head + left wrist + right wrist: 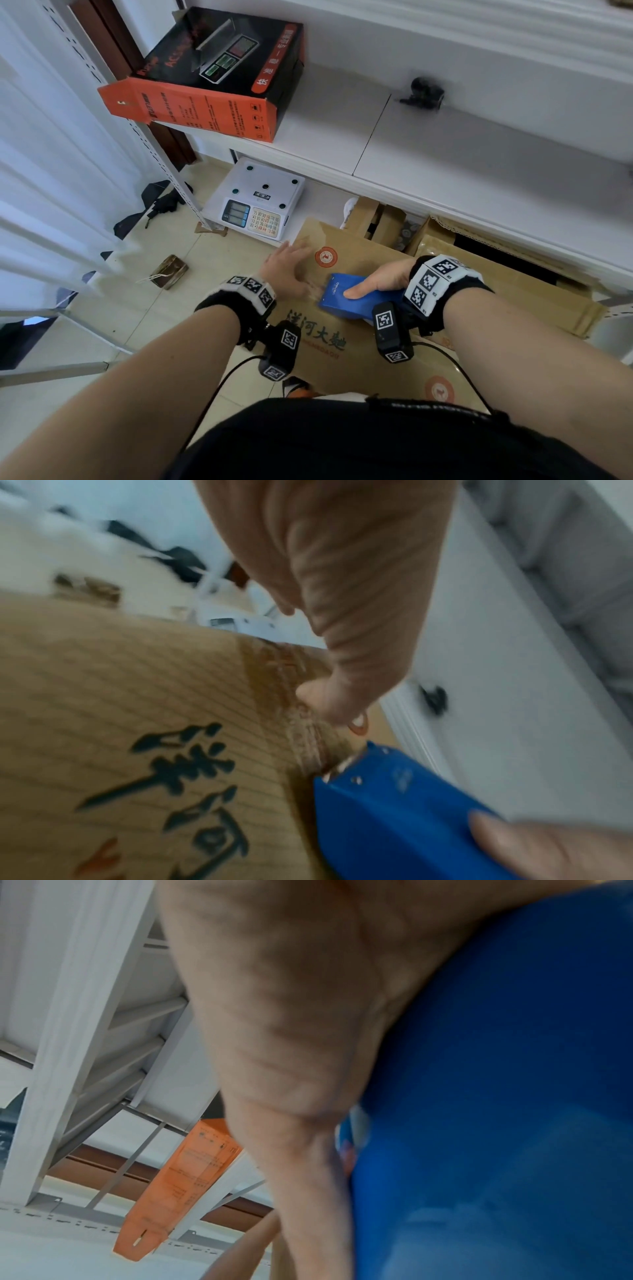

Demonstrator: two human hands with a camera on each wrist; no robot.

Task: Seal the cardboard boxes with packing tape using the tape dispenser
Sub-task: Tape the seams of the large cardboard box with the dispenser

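Note:
A brown cardboard box (329,329) with dark printed characters and a red round logo lies in front of me, low by the shelf. My right hand (380,282) grips a blue tape dispenser (356,299) that lies on the box top, its front end pointing left. A shiny strip of tape (291,696) runs along the seam ahead of the dispenser (404,818). My left hand (291,270) lies flat on the box with straight fingers, its thumb (329,696) pressing on the tape. In the right wrist view the dispenser (496,1096) fills the right side beside my palm.
An orange and black scale carton (212,75) stands on the white shelf (445,147) above. A white electronic scale (257,202) sits on the lower shelf at the left. More open cardboard boxes (507,274) lie to the right. Scraps lie on the tiled floor (137,308).

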